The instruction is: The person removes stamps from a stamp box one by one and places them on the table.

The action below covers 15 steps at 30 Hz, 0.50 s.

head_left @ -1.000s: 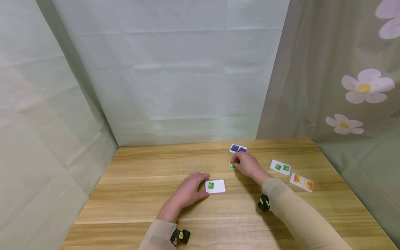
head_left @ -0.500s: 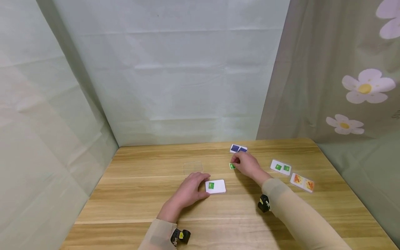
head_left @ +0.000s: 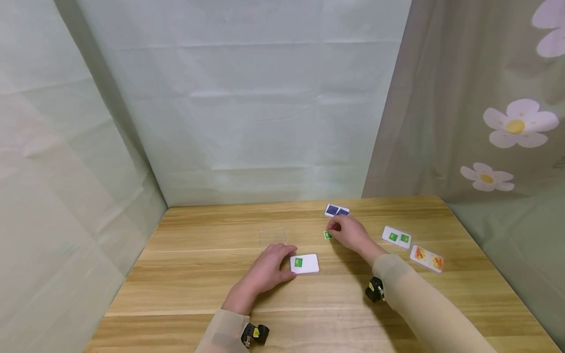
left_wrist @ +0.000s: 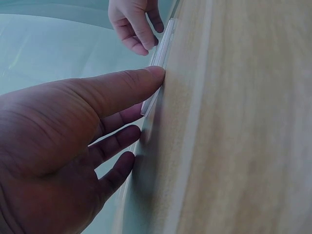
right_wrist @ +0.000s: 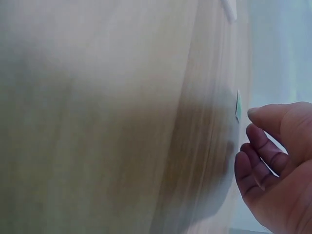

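Note:
On the wooden table, my left hand holds the left end of a white card bearing one green square. Its thumb lies along the near edge in the left wrist view, with the other fingers at the far side. My right hand has loosely bent fingers just beside a small green square piece with a white border. In the right wrist view, a narrow gap shows between the right thumb and the green piece.
A dark-blue two-square card lies behind the right hand. Farther right lie a white card with two green squares and an orange-patterned card. A clear plastic rectangle lies beyond the left hand. Cloth hangs behind the table.
Only the right wrist and sleeve have shifted very slightly to the right and down. Both hands, the white card and the green piece have stayed essentially where they were.

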Available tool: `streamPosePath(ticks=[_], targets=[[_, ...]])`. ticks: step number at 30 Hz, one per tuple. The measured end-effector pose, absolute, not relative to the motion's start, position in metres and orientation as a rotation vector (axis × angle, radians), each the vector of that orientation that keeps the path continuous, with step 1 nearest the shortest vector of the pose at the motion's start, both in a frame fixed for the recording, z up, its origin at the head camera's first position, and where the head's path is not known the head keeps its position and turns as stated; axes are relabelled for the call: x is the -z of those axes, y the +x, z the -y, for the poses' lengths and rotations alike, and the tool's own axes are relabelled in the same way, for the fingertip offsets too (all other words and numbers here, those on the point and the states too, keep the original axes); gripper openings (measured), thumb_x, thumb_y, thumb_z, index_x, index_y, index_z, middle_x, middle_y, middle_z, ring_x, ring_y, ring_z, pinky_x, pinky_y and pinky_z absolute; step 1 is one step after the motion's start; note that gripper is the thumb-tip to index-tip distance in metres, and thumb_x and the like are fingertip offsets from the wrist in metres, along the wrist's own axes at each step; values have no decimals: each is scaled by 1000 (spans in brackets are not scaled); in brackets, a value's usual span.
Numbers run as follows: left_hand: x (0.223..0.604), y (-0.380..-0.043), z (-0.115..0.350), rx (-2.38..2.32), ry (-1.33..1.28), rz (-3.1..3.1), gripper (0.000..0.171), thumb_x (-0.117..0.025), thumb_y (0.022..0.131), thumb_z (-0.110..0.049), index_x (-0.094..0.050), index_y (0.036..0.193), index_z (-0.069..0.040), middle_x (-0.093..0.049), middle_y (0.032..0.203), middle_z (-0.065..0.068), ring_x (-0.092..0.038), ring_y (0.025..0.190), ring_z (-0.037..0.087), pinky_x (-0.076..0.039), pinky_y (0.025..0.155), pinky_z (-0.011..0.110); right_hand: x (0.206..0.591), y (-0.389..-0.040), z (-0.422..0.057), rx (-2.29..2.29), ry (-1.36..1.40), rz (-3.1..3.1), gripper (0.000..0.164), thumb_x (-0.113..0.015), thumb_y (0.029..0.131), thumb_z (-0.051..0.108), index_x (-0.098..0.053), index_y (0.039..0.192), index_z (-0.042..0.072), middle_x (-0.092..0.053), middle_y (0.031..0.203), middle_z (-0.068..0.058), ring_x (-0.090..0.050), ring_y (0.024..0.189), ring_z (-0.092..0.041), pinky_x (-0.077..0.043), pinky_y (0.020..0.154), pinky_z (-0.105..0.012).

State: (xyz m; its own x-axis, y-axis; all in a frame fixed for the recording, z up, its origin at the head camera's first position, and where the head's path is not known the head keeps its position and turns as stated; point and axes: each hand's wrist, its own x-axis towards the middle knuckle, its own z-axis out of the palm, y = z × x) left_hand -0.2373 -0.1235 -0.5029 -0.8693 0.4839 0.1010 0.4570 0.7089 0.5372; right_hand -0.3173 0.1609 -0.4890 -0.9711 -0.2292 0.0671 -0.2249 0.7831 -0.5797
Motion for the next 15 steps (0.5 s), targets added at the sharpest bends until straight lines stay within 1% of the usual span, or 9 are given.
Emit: streamPosePath(ticks=[7, 15], targets=[[504, -239, 123, -866, 805, -2867, 64, -94, 91, -18, -66, 147, -6, -71, 139, 9, -61, 135, 31, -47, 119, 54, 481, -299, -153, 1012, -419, -2987, 4, -80, 100, 6, -77, 103, 9, -75, 101, -3, -69, 97, -22, -59, 93, -48], [504, -240, 124, -893, 822, -2861, 66, -94, 90, -17, -65, 148, -4, -71, 138, 10, -61, 134, 33, -47, 118, 56, 478, -281, -135, 1051, -479, -2949, 5, -83, 100, 9, -79, 102, 13, -73, 101, 2, -68, 98, -18, -59, 94, -45]])
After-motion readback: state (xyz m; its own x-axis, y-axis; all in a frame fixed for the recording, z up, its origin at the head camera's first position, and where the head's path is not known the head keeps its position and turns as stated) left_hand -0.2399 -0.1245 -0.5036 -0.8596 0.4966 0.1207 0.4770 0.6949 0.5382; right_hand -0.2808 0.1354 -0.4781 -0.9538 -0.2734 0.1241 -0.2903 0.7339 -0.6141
